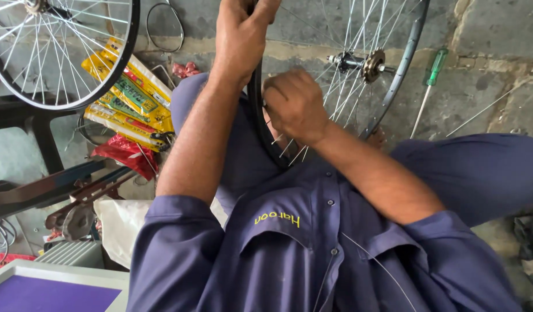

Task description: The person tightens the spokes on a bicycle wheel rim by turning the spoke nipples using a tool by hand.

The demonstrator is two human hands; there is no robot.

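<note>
Hands first: our left hand grips the black wheel rim at the top middle of the frame. Our right hand pinches a spoke just below. The rim runs up and down between them.

The bicycle wheel stands between the person's knees, with the left hand on top of its rim and the right hand lower down among the spokes. Right of the wheel a screwdriver lies on the floor; left of it lie packets (partly under a second wheel).
</note>
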